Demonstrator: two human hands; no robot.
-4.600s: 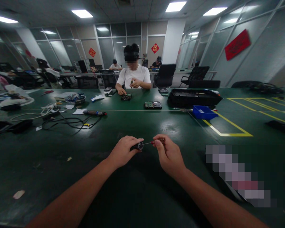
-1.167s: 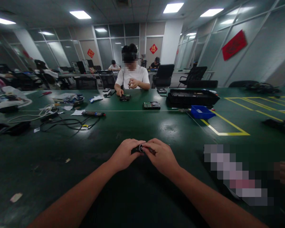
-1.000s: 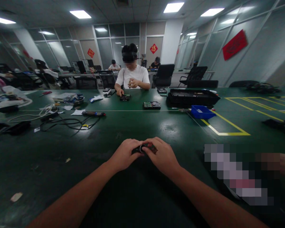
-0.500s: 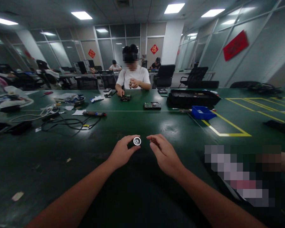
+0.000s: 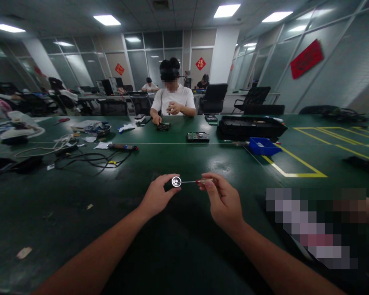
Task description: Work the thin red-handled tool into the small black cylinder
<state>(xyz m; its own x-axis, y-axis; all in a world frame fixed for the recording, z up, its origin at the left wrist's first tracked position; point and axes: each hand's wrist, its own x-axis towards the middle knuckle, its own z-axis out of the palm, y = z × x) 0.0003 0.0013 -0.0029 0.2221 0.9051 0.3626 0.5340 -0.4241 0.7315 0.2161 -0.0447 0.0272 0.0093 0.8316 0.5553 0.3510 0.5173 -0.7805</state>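
Above the green table, my left hand (image 5: 157,196) pinches a small round metal part (image 5: 176,182) between thumb and fingers. The part has a bright outer ring and a dark inside with a shiny middle. My right hand (image 5: 227,200) is closed around the reddish, see-through handle of a thin screwdriver (image 5: 199,181). Its narrow shaft points left, and the tip reaches the face of the round part. Whether the tip sits in a screw is too small to tell.
Across the green table (image 5: 160,237), a person (image 5: 174,98) handles a hard drive (image 5: 163,126). Another hard drive (image 5: 197,137) lies nearer me. A black tray (image 5: 249,131) and blue bin (image 5: 263,146) stand right. An electric screwdriver (image 5: 123,147) and cables lie left. A blurred-out area covers the near right.
My right hand has turned and shifted slightly right, so the screwdriver now shows with its shaft reaching the round part. My left hand keeps its hold; the part is tilted a little differently.
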